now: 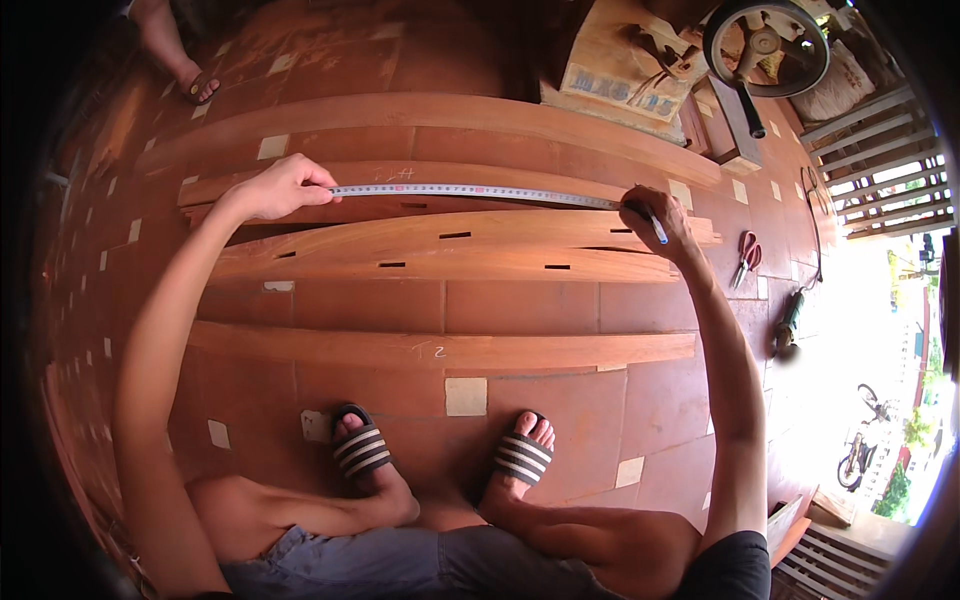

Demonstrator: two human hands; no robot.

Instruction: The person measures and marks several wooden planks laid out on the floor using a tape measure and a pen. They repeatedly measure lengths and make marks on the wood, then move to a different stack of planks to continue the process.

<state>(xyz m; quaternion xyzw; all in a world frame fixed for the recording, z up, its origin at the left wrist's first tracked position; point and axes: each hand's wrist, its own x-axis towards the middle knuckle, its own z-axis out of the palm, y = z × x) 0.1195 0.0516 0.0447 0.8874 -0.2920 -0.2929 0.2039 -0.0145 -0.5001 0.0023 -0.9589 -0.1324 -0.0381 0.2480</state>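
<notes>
1. Reddish floor tiles [520, 305] with scattered pale insets form the work surface; a machine with a large handwheel [765, 45] stands at the upper right.
2. Location: the measuring tape [478, 190] extends left to right over the rear boards, just beyond the slotted boards [500, 230]. Contact between blade and wood cannot be confirmed.
3. Left hand [283, 188]: thumb and fingers pinch the left end of the blade.
4. Right hand [668, 222]: fingers are curled around the right end of the tape, with a pen [658, 230] also in the grasp. Whether a tape case sits in the palm cannot be told.
5. Tape handling: presumably light, thin and springy; expect it to bow or kink if twisted. Grip at the end tip and at the case, keeping fingers off the blade edges.
6. Board handling: presumably stiff and fairly heavy for their length, with smooth faces that may slip. Hold near both ends, clear of the slots, which are probably the weaker sections.
7. Surroundings: red-handled scissors [748, 258] and a power tool [790, 318] lie to the right; a single board [560, 349] lies nearer the feet.
</notes>
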